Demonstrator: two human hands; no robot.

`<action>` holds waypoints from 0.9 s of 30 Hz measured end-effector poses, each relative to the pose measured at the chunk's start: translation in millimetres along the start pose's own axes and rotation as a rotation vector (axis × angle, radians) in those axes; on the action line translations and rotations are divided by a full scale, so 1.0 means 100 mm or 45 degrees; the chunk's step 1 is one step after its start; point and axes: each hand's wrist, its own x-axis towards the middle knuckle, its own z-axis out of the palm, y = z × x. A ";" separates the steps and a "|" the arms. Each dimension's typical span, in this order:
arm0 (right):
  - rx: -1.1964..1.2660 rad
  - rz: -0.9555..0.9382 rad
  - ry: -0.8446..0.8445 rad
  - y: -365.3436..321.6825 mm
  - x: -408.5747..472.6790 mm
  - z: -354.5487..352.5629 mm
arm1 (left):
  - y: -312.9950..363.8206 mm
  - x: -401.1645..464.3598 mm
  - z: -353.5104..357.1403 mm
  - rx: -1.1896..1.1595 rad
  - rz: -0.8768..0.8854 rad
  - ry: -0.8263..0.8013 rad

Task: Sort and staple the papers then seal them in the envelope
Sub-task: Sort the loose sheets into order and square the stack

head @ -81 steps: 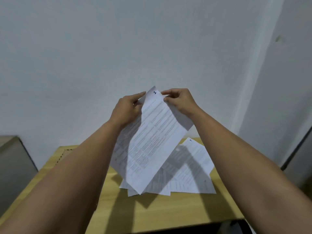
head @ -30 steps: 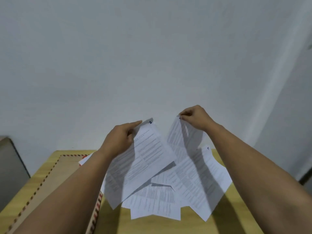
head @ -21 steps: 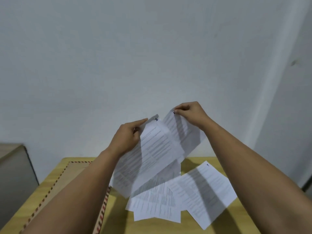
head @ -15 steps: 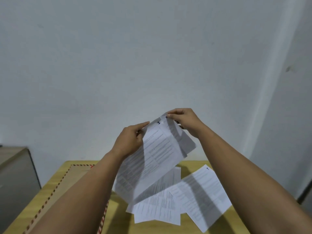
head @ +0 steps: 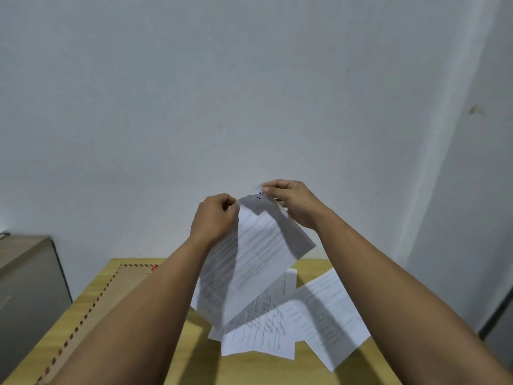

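Observation:
Both hands hold printed sheets up above the wooden table. My left hand pinches the top left corner of the front sheet, marked 1. My right hand pinches the top corner of a second sheet, marked 2, tucked right behind the first. More printed pages lie fanned out flat on the table below. A brown envelope with a red and dark striped border lies at the table's left side, partly under my left forearm.
A grey cabinet stands left of the table. A bare white wall fills the background, with a corner at the right. No stapler is in view.
My right hand lifted a second sheet off the table and brought it left, behind the sheet in my left hand. The two top corners now meet.

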 end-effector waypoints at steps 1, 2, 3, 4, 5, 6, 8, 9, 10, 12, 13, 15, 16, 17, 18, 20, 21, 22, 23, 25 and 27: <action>-0.062 -0.031 -0.010 0.00 -0.01 -0.01 | 0.02 0.00 0.00 -0.015 -0.020 0.017; -0.165 -0.061 -0.019 0.00 -0.02 -0.01 | 0.04 0.01 0.01 -0.030 -0.041 0.034; -0.284 -0.092 -0.019 0.00 -0.04 -0.02 | 0.06 0.02 0.01 -0.045 -0.060 0.047; -0.386 -0.130 -0.012 0.01 -0.05 -0.04 | 0.08 0.02 0.02 -0.063 -0.075 0.056; -0.450 -0.161 0.012 0.03 -0.06 -0.06 | 0.10 0.02 0.03 -0.080 -0.083 0.061; -0.475 -0.168 0.047 0.04 -0.07 -0.08 | 0.11 0.03 0.04 -0.095 -0.087 0.061; -0.456 -0.148 0.078 0.06 -0.08 -0.14 | 0.12 0.03 0.07 -0.082 -0.058 0.051; -0.439 -0.141 0.072 0.07 -0.09 -0.17 | 0.13 0.03 0.08 -0.044 -0.027 0.048; -0.424 -0.133 0.063 0.06 -0.09 -0.20 | 0.14 0.04 0.09 0.004 0.007 0.047; -0.383 -0.117 0.039 0.06 -0.10 -0.28 | 0.14 0.06 0.11 0.079 0.061 0.019; -0.359 -0.112 0.036 0.06 -0.11 -0.31 | 0.15 0.06 0.11 0.071 0.070 -0.021; -0.316 -0.097 0.049 0.06 -0.12 -0.37 | 0.14 0.08 0.12 -0.005 0.063 -0.137; -0.290 -0.087 0.058 0.06 -0.12 -0.39 | 0.14 0.09 0.13 -0.018 0.068 -0.187; -0.263 -0.072 0.071 0.08 -0.11 -0.41 | 0.13 0.09 0.15 -0.012 0.078 -0.222; -0.241 -0.057 0.088 0.11 -0.09 -0.43 | 0.11 0.09 0.17 -0.006 0.081 -0.244; -0.243 -0.031 0.117 0.19 -0.05 -0.45 | 0.06 0.09 0.23 -0.008 0.087 -0.261; -0.260 -0.024 0.130 0.25 -0.03 -0.46 | 0.03 0.10 0.27 -0.011 0.088 -0.260; -0.267 -0.019 0.142 0.30 -0.03 -0.46 | -0.01 0.10 0.32 -0.019 0.085 -0.259; -0.255 -0.013 0.153 0.36 -0.03 -0.45 | -0.05 0.09 0.37 -0.025 0.081 -0.264; -0.214 0.003 0.180 0.45 -0.05 -0.43 | -0.13 0.08 0.45 -0.029 0.076 -0.293; -0.198 0.035 0.199 0.57 -0.05 -0.42 | -0.23 0.06 0.53 -0.013 0.072 -0.342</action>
